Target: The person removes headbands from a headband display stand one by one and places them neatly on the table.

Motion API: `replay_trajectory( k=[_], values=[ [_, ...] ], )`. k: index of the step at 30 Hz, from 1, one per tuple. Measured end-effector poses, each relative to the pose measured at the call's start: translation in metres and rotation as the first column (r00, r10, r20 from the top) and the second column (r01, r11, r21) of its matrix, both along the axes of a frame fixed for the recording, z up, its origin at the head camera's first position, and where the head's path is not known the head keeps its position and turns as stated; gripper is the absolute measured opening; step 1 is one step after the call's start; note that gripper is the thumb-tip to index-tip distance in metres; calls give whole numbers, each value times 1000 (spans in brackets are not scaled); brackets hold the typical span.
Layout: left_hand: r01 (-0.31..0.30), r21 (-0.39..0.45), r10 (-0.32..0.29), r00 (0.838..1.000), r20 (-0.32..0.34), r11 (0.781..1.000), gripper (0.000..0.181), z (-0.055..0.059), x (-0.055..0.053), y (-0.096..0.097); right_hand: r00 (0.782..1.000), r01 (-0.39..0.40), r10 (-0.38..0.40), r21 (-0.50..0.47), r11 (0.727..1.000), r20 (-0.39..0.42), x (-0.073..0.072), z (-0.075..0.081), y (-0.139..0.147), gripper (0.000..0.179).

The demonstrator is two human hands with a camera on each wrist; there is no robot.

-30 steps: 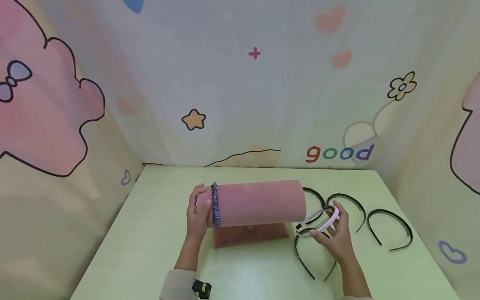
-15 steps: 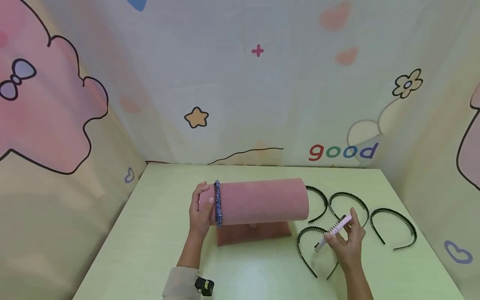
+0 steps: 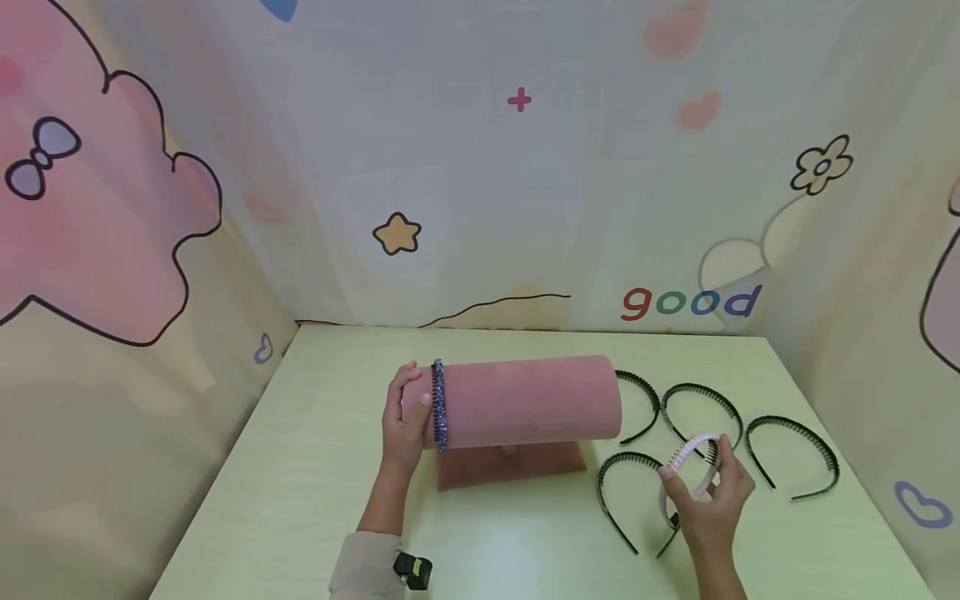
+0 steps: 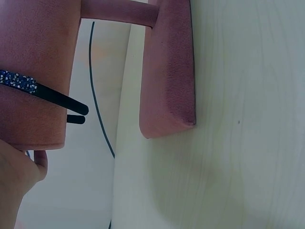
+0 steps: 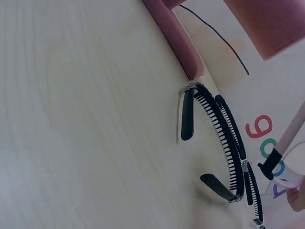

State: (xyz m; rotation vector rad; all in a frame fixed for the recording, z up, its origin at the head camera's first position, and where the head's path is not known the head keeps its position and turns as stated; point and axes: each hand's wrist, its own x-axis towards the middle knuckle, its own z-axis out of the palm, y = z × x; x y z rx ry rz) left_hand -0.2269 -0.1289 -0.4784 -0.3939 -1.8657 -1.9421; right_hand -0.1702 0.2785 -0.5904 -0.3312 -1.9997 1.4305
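My left hand [image 3: 403,429] grips the left end of a pink padded cylinder on a headband stand [image 3: 532,400]. Beside my thumb, a blue glitter headband [image 3: 440,408] goes around that cylinder; its two dark tips [image 4: 66,100] hang past the underside in the left wrist view. Over the table to the right, my right hand [image 3: 708,504] pinches a pale lilac headband [image 3: 690,448] with comb teeth inside, between thumb and fingers. One black end [image 5: 270,163] of it shows in the right wrist view, where most of that hand is cut off.
Several black toothed headbands lie right of the stand: one nearest the front [image 3: 606,492], one behind my right hand [image 3: 701,389], one far right [image 3: 798,429], and one partly behind the cylinder [image 3: 649,392]. The stand's flat base [image 3: 510,468] rests on the pale table [image 3: 300,500].
My right hand has drawn the lilac headband rightward, away from the cylinder's end, and turned it. My left hand keeps its grip. The head view has shifted slightly.
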Motion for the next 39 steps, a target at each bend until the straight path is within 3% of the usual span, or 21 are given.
replay_trajectory(
  k=[5,11,15,19,24,27,34,39],
  values=[
    [-1,-8,1,1000,3,1000,31,-1,0,0,996,92,-92,3,996,-19,8,-1,0,90],
    [-7,-15,7,1000,6,1000,31,1,0,0,991,134,-134,-12,991,-18,14,9,-2,91],
    [-1,-8,1,1000,6,1000,31,1,0,1,974,203,-201,-4,979,107,13,5,6,91],
    [1,0,-1,1000,9,1000,32,1,1,1,936,249,-242,5,968,257,16,9,11,92],
    [-13,-18,13,1000,13,1000,32,-1,1,0,911,220,-216,31,975,350,29,40,1,93],
    [-19,-25,19,1000,7,1000,32,-2,0,0,902,199,-212,73,977,376,33,50,0,92],
    [-22,-20,22,1000,5,1000,31,0,0,1,883,203,-246,147,968,400,28,43,13,90],
    [-20,-20,20,1000,-2,1000,31,11,7,4,857,155,-231,197,968,460,27,39,17,94]
  ],
)
